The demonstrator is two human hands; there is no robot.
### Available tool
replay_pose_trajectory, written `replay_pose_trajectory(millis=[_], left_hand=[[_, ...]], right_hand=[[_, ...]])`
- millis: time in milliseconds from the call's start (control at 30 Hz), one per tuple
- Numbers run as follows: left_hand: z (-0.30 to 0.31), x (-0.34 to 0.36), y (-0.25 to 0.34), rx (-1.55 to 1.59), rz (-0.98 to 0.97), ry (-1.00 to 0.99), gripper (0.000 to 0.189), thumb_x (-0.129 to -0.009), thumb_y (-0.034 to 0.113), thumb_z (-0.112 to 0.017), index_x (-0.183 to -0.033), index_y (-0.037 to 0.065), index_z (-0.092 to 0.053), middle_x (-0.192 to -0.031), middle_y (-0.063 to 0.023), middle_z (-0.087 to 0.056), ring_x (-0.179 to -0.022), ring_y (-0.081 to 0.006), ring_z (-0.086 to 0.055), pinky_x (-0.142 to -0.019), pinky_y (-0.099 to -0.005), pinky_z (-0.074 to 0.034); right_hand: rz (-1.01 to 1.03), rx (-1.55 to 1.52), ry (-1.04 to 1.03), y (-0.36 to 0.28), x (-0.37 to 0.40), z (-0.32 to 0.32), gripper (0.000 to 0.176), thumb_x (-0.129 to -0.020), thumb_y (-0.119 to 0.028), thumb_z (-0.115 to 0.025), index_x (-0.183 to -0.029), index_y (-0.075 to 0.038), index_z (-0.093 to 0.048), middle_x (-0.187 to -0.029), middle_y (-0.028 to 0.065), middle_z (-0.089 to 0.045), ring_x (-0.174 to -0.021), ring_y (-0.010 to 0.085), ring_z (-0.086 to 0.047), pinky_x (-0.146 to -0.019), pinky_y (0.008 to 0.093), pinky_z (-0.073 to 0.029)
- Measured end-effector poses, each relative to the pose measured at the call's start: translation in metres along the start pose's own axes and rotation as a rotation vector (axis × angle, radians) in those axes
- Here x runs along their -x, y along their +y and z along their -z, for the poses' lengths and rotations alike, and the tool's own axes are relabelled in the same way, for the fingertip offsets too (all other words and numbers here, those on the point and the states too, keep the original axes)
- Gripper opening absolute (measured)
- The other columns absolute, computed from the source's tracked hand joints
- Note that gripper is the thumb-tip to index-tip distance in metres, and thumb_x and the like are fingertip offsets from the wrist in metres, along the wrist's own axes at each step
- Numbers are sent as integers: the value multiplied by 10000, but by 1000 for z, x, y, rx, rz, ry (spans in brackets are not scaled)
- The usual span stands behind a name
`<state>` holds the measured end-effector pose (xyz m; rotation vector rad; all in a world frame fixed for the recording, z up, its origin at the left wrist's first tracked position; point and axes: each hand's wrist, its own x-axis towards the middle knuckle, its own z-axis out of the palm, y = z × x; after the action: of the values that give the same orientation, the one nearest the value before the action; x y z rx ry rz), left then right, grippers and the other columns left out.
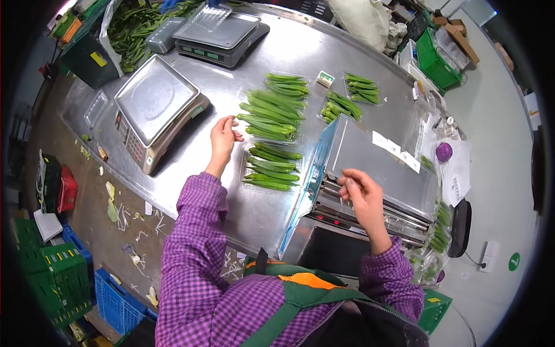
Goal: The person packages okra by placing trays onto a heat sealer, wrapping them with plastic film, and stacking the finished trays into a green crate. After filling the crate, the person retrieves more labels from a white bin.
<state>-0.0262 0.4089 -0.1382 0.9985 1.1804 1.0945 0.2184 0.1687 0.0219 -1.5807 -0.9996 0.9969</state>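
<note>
- The left hand (224, 139), its fingers half bent, hovered over the shiny steel table (231, 87) at the left ends of a heap of long green okra pods (270, 115); whether the fingertips touched or gripped a pod, I could not tell.
- That heap sat on a clear plastic tray, its upper pods blurred.
- The right hand (361, 199), loosely open with bent fingers, was above the dark metal rollers at the near edge of a flat grey machine (364, 151).
- Just below the heap, nearer the body, lay a clear plastic tray of okra in rows (272, 166); another filled tray (287, 85) lay beyond the heap.
- Two smaller okra bunches (362, 88) lay farther right, near a small white-and-green box (325, 78).
- A grey weighing scale with a square steel pan (156, 101) stood left of the left hand.
</note>
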Motion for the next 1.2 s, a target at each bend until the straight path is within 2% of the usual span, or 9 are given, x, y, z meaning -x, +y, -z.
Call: replay_pose_trajectory(millis=[200, 400, 467, 533, 667, 833, 967, 1067, 1200], left_hand=[[-22, 76, 72, 69, -24, -85, 304, -947, 165, -441, -1136, -62, -514, -951, -127, -582, -603, -135, -577, -554, -259, -542], [-93, 150, 59, 83, 32, -332, 291, -937, 148, -475, -1148, -50, -510, -948, -101, -603, -624, -109, -580, -596, -238, -541], [-123, 167, 62, -324, -59, -398, 237, -890, 138, -545, -1050, -32, -585, -844, -76, -631, -640, -95, -580, -568, -231, -489], [-156, 177, 56, -618, -419, -396, 237, -823, 188, -617, -973, 4, -625, -796, -112, -620, -619, -182, -604, -579, -301, -472], [-220, 195, 47, -802, -596, -434, 178, -783, 200, -629, -846, 33, -634, -764, -114, -618, -663, -279, -595, -648, -377, -462], [-248, 210, 31, -825, -515, -507, 177, -772, 204, -643, -832, 38, -650, -746, -125, -624, -672, -283, -599, -646, -380, -464], [-222, 220, 45, -761, -660, -422, 185, -771, 163, -667, -858, 0, -650, -806, -148, -638, -703, -276, -626, -656, -353, -487], [-186, 238, 68, -1070, -503, -351, 196, -766, 223, -682, -840, 48, -635, -772, -102, -652, -699, -251, -633, -622, -339, -483], [-186, 249, 46, -1173, -463, -444, 255, -751, 226, -699, -892, 41, -596, -756, -95, -662, -656, -223, -631, -599, -316, -476]], right_hand=[[-78, -240, 49, 9, -34, -9, 416, -950, -213, -453, -1277, 41, -412, -1029, 141, -572, -795, 153, -575, -650, 251, -507], [-112, -365, 159, 38, -9, 54, 443, -954, -226, -446, -1311, 26, -376, -1025, 119, -559, -798, 153, -565, -614, 246, -503], [-89, -241, 179, 50, 4, 98, 406, -954, -192, -438, -1304, 12, -399, -992, 86, -574, -778, 120, -554, -588, 224, -487], [-148, -85, 285, 55, 18, 135, 358, -955, -156, -421, -1272, 7, -450, -993, 56, -585, -721, 80, -545, -579, 199, -464], [-90, 195, 386, 94, 32, 201, 329, -918, -114, -432, -1195, 48, -500, -933, 125, -648, -762, 159, -623, -630, 268, -482], [-88, 550, 466, 107, 52, 229, 233, -855, -152, -505, -993, -4, -621, -870, 156, -647, -802, 307, -618, -755, 366, -467], [172, 752, 535, 101, 94, 239, 190, -795, -207, -626, -876, -36, -634, -778, 101, -625, -794, 287, -581, -744, 382, -431], [167, 1110, 621, 91, 139, 247, 199, -766, -234, -665, -833, -51, -626, -758, 67, -630, -750, 255, -570, -744, 385, -401], [-11, 872, 546, 115, 133, 230, 214, -748, -248, -694, -821, -63, -615, -706, 46, -620, -673, 203, -552, -713, 362, -400]])
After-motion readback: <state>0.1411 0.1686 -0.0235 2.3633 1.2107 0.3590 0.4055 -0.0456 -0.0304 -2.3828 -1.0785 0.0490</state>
